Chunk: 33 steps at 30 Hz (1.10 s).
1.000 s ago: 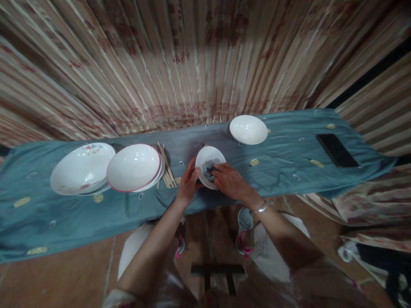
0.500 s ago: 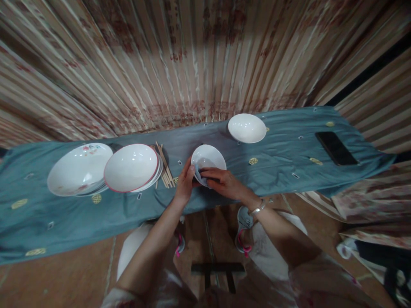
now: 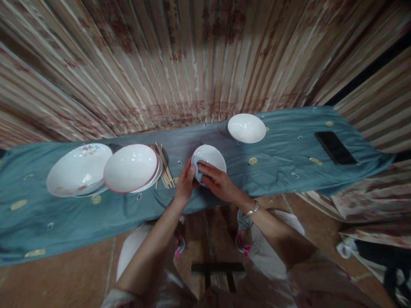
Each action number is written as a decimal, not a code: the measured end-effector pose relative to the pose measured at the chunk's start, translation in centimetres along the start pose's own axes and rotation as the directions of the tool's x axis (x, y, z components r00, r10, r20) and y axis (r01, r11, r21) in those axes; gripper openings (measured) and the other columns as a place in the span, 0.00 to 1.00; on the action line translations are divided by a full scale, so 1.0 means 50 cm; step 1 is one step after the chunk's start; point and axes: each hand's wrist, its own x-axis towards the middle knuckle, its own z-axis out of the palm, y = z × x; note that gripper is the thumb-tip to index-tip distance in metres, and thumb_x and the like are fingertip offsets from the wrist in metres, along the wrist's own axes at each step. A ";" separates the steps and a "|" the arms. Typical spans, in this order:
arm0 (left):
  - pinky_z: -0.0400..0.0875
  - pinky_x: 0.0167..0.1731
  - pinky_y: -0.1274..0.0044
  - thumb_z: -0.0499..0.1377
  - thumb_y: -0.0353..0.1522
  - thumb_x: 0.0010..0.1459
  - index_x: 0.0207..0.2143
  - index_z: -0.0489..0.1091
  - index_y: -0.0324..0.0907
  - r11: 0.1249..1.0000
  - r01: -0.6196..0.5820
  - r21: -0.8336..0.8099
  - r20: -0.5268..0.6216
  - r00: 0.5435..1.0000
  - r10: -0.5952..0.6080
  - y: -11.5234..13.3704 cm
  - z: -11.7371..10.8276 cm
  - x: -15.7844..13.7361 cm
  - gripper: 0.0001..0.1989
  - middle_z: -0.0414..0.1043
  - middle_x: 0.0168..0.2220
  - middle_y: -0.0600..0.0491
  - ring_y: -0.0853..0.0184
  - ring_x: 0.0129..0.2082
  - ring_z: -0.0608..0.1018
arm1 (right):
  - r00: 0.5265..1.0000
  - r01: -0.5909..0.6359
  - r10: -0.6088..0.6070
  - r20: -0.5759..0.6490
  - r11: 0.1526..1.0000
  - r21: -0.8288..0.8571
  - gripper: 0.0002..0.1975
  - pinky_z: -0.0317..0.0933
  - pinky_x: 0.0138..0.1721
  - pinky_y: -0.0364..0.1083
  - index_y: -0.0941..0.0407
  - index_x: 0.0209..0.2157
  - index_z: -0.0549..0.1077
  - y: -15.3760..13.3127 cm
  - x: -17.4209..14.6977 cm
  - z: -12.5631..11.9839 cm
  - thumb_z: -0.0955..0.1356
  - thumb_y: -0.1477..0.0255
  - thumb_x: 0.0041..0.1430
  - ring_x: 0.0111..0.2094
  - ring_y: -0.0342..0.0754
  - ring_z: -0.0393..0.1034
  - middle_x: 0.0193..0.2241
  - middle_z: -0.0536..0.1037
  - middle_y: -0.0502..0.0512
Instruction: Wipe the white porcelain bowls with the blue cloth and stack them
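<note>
In the head view, the only one, a small bowl (image 3: 212, 155) is between the two hands, near the middle of the bench (image 3: 279, 164). The left hand (image 3: 185, 182) has its thumb at the left rim and its other fingers around the outside, so they pinch the wall. The right hand (image 3: 221, 184) reaches in over the near side; its fingers are bent together on a light blue cloth (image 3: 197, 166), which lies against the inner left wall, just beside the left thumb. How hard they press, I cannot tell, and also not whether the bowl touches the bench or is lifted a little.

I judge that the step in hand is wiping the inside of the bowl. To wipe further around, the next move would call for a steady left hold, a small turn of the bowl, and the cloth held flat to the wall.

On the left stand a red-rimmed bowl (image 3: 131, 167) on a stack, and a flowered bowl (image 3: 80, 169). Chopsticks (image 3: 165, 167) lie near the stack. A white bowl (image 3: 246, 128) stands behind, to the right, and a phone (image 3: 335, 147) lies farther right.
</note>
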 end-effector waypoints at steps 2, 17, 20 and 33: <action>0.83 0.35 0.70 0.63 0.49 0.56 0.62 0.68 0.46 1.000 -0.009 0.016 0.000 1.000 0.009 0.003 0.001 -0.002 0.34 0.70 0.61 0.48 0.52 0.54 0.76 | 1.000 0.011 -0.011 0.003 1.000 -0.019 0.24 0.52 0.69 0.56 0.51 0.65 0.66 0.002 -0.002 0.002 0.61 0.71 0.69 0.69 0.51 0.56 0.67 0.64 0.60; 0.80 0.47 0.66 0.64 0.45 0.56 0.61 0.70 0.46 0.992 -0.084 0.093 0.037 0.996 0.081 0.011 0.008 -0.012 0.31 0.68 0.64 0.50 0.50 0.63 0.69 | 0.998 0.035 -0.044 -0.042 0.977 -0.208 0.32 0.40 0.73 0.57 0.54 0.72 0.45 0.000 0.010 0.004 0.56 0.77 0.69 0.74 0.49 0.33 0.74 0.42 0.57; 0.82 0.42 0.68 0.65 0.45 0.55 0.61 0.69 0.46 0.994 -0.065 0.092 0.039 0.997 0.061 0.017 0.009 -0.016 0.32 0.68 0.64 0.50 0.50 0.61 0.71 | 0.997 0.034 -0.051 -0.057 0.962 -0.270 0.32 0.42 0.73 0.60 0.57 0.72 0.47 0.005 0.016 -0.003 0.56 0.78 0.68 0.74 0.52 0.35 0.74 0.43 0.61; 0.82 0.30 0.72 0.64 0.50 0.54 0.65 0.64 0.48 0.990 -0.029 0.141 0.087 0.996 0.017 0.024 0.007 -0.023 0.38 0.71 0.61 0.49 0.54 0.50 0.77 | 0.995 -0.029 -0.022 -0.098 0.869 -0.494 0.34 0.48 0.70 0.64 0.64 0.70 0.51 0.034 0.024 -0.018 0.59 0.80 0.63 0.73 0.60 0.40 0.72 0.49 0.70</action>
